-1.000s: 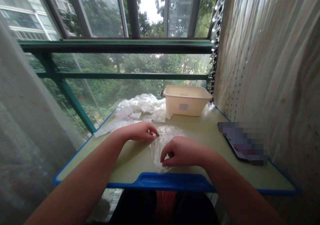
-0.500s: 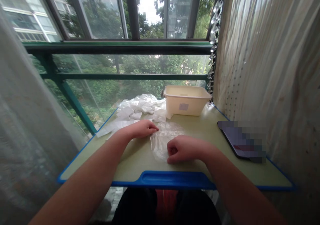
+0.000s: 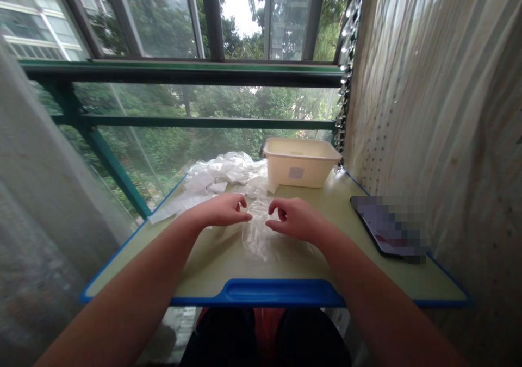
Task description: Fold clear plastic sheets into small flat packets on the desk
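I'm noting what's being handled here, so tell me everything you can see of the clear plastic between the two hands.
The clear plastic looks like thin, colourless, shiny film, see-through and creased all over; bag or single sheet, I can't tell. It lies spread out on the pale green tabletop, between the left hand and the right hand, which partly hides it. Whether any fingertip touches it is unclear.
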### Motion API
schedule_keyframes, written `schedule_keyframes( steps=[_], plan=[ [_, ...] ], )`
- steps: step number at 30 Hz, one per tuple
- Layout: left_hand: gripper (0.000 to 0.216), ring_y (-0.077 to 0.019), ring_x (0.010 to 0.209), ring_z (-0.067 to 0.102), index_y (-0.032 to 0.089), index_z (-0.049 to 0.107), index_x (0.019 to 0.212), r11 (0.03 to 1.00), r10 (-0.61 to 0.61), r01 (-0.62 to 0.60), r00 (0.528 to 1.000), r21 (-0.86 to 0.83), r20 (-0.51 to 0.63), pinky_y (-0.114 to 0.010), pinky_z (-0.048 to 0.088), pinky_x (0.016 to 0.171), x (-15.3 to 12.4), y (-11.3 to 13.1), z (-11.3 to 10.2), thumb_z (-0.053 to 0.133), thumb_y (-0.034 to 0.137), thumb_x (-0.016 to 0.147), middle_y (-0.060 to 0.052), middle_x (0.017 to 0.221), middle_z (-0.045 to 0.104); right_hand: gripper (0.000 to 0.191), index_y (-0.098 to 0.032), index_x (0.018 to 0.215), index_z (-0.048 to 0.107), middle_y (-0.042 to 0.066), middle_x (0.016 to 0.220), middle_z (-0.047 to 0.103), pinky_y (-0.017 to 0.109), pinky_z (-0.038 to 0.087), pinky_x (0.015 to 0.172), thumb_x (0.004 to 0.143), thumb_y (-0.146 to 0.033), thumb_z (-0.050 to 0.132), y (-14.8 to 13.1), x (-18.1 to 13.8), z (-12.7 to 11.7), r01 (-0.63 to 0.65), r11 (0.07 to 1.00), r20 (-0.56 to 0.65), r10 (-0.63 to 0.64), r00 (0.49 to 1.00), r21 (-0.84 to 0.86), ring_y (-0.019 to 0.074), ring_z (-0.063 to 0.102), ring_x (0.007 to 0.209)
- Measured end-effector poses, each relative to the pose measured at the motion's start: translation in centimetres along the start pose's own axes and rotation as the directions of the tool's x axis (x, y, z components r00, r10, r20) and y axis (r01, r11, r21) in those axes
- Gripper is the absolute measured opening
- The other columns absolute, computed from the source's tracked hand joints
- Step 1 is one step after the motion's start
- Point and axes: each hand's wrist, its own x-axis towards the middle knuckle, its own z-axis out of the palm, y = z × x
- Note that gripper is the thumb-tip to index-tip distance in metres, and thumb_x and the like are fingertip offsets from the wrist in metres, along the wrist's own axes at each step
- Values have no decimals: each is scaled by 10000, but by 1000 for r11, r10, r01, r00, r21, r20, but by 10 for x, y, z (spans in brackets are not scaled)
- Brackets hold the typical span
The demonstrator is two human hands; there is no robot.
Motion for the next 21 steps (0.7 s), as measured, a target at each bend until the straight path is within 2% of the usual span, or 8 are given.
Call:
schedule_keyframes(
  steps=[3,7,9,12,16,21],
  plan=[
    [558,-181,669,580,178,581,974,1000,13,-13,998,-5,55,-237,380,535,-2,1,2,605,563,572,-31,792,649,357,-262,992,605,-20,657,605,227,277,520,686,-445,589,6,8,14,-2,989,-81,-10,997,-147,119,498,572],
    [410,-170,618,563,171,608,902,1000,-5,5,1000,-23,-12,-239,365,524,3,3,10,606,435,589,-14,707,624,234,-309,957,631,-10,758,660,240,308,559,752,-359,530,5,17,25,43,967,-71,-63,995,-250,147,566,665],
    [392,-162,595,558,170,595,925,998,-21,19,999,-60,-37,-233,364,514,7,2,15,598,374,591,-2,678,613,213,-303,916,645,-5,812,674,244,325,580,799,-322,469,3,18,26,60,960,-90,-87,992,-272,152,587,704],
    [408,-151,571,555,161,573,967,994,-53,46,996,-97,-73,-225,361,493,12,0,19,585,332,597,-2,684,611,246,-290,918,646,2,847,681,244,352,608,837,-326,417,2,19,24,41,964,-168,-88,982,-263,158,604,737],
    [358,-152,573,536,152,609,893,991,-87,72,988,-116,-129,-235,354,502,15,2,22,565,398,637,-15,670,598,258,-286,965,641,4,925,676,232,384,682,850,-324,414,3,17,20,11,982,-257,-61,965,-190,154,610,819],
    [383,-134,537,493,168,617,768,960,-77,25,981,-278,-178,-224,330,466,14,7,23,492,524,702,8,588,556,300,-285,1059,613,9,994,661,232,392,730,874,-330,380,5,17,17,16,991,-259,-51,965,-135,156,601,875]
  ],
)
